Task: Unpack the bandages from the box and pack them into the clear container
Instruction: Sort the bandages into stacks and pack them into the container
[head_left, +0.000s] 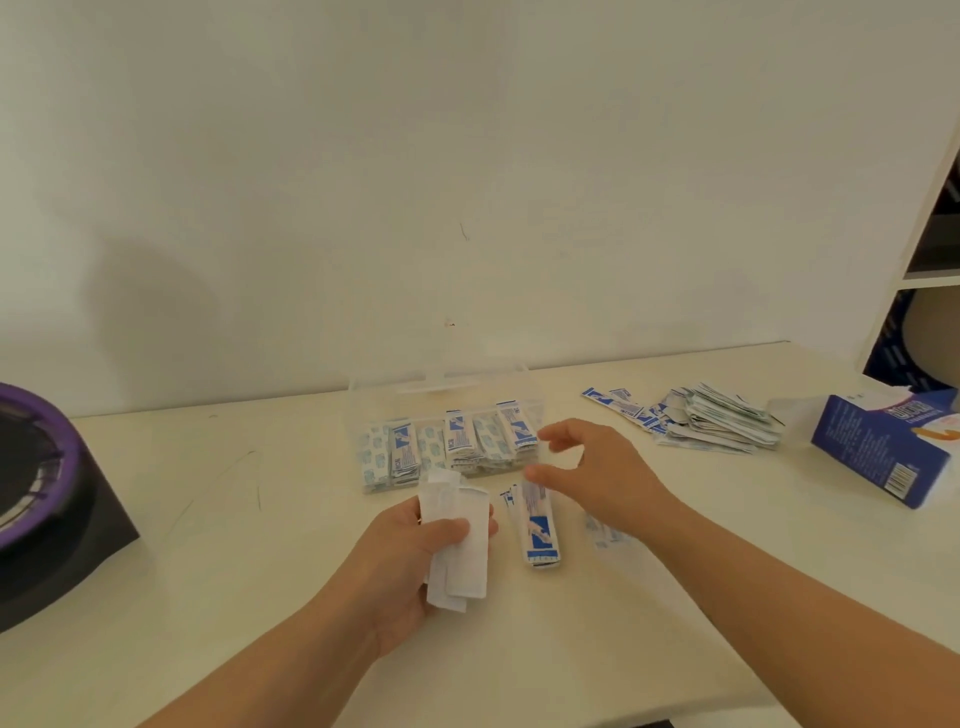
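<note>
**Left grip full, right grip spread above the desk stack**

Our left hand (415, 551) has its fingers and thumb curled round a bundle of bandages (462, 540), white backs up, long axis running away from us. Our right hand (597, 473) holds nothing: thumb and fingers are spread and loosely bent. It hovers just above the far end of a short stack of bandages (537, 525) lying on the desk (260, 519).

That stack points lengthwise towards the clear container (374, 415), which sits just beyond it and is already well filled with upright rows. The right hand is nearer, so we judge it picks next.

A loose pile (717, 423) and the blue box (878, 447) lie well to the right. A blurred wrapper (605, 530) beside the right forearm is hard to make out. We cannot count the bundle.
</note>
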